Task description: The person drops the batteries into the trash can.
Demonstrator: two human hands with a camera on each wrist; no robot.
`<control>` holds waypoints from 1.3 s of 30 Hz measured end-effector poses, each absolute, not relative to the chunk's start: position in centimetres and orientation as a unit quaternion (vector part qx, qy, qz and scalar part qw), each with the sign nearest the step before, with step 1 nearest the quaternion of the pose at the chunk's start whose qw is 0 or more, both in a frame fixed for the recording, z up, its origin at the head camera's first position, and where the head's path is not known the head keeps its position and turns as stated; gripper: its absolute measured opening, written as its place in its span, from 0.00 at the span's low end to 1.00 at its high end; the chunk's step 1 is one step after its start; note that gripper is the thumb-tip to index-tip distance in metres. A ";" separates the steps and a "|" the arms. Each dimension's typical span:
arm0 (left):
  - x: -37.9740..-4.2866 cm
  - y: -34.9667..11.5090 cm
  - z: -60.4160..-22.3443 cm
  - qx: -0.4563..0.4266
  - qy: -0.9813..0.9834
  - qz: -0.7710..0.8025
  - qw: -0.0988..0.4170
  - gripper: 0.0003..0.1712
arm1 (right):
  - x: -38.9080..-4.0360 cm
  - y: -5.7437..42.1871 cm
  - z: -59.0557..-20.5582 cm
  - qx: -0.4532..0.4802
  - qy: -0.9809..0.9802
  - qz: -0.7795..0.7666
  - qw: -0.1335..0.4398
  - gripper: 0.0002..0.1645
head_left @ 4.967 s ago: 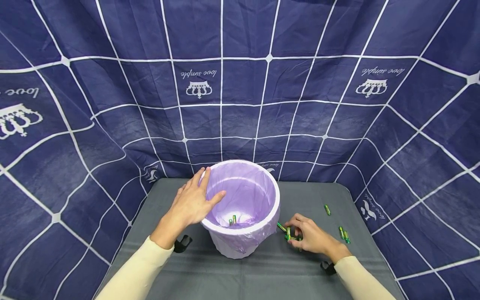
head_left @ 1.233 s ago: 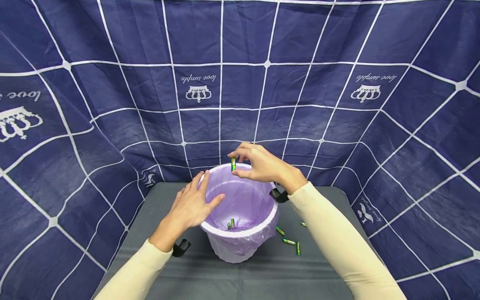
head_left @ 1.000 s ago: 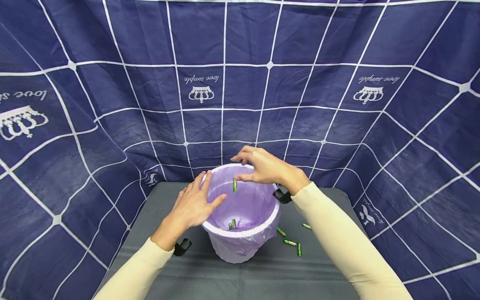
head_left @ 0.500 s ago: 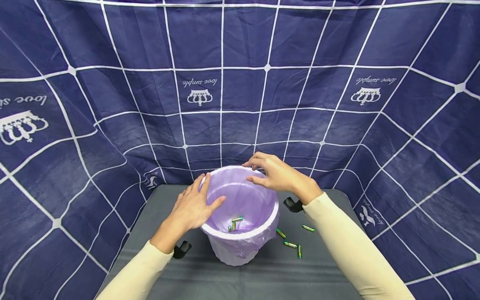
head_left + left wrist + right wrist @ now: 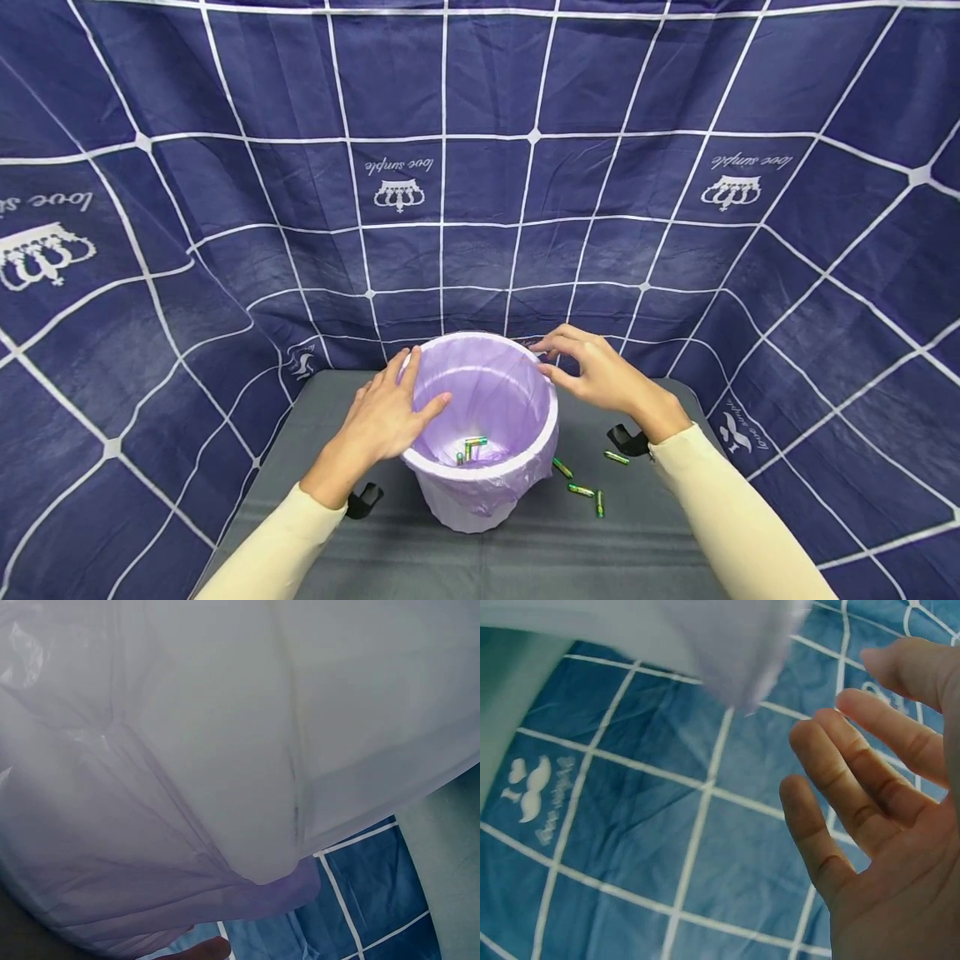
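"While the left hand [image 5: 386, 408] rests on the rim of the bin [image 5: 480, 473], what are the right hand's fingers doing?"

"They are loosely bent and hold nothing; the right hand [image 5: 600, 371] hangs just beside the rim. The left hand's fingers lie straight and spread, with the thumb over the bin's mouth."

"And the batteries [image 5: 581, 489], where are they?"

"Four in sight lie on the table [image 5: 405, 558], to the right of the bin; three show inside it, on the purple liner [image 5: 487, 383]. Liner folds or the right forearm may hide others."

"How should they handle?"

"Stiff, sturdy and probably dense for their size, with slick casings that may roll. A thumb-and-finger pinch across the middle of the barrel seems surest. The liner looks soft and thin, the bin light enough to need steadying."

"The other counts?"

"One bin, one liner, two hands, two black wrist fittings [image 5: 364, 500]."
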State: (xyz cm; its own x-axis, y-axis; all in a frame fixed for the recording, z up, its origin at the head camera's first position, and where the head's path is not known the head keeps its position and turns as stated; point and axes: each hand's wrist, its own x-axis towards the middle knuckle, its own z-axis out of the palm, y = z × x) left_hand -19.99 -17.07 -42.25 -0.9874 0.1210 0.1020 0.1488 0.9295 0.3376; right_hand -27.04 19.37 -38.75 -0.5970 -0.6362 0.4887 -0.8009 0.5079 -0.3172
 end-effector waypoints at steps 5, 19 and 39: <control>-19.7 -17.0 -42.5 -0.067 -0.982 -0.172 0.034 0.61 | -26.1 21.8 -41.2 0.402 -0.862 0.267 0.153 0.17; -19.7 -17.0 -42.5 -0.067 -0.982 -0.174 0.035 0.61 | -24.6 26.9 -47.0 0.365 -0.873 0.283 0.157 0.21; -20.3 -17.0 -42.2 -0.070 -0.981 -0.173 0.042 0.60 | -23.7 30.2 -56.4 0.300 -0.898 0.316 0.064 0.22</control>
State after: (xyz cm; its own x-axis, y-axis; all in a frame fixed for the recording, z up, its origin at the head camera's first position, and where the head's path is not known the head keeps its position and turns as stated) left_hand -20.32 -16.96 -42.18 -0.9865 0.1237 0.1069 0.1528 0.9301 0.3341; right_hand -23.73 30.21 -56.43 -0.8118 -0.4981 0.3047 -0.5791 0.6199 -0.5295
